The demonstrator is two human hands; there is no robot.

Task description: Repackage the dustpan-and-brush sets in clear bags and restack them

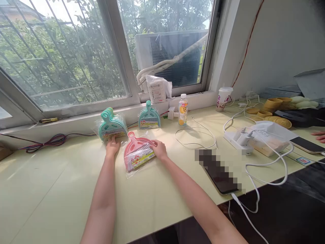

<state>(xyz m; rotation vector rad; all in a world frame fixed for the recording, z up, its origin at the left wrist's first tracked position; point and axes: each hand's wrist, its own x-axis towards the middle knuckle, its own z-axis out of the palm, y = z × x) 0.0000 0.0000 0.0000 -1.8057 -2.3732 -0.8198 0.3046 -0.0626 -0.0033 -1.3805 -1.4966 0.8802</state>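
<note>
Resting on the counter [63, 196], a pink dustpan-and-brush set [138, 154] in clear wrap is held by the right hand [159, 150], its fingers clamped on the set's right edge. To its left, a stack of green dustpan-and-brush sets [111, 126] is touched at the lower front by the left hand [113, 145]; whether those fingers are closed cannot be told. A single green set [149, 119] is placed behind, left of a drink bottle [182, 111].
</note>
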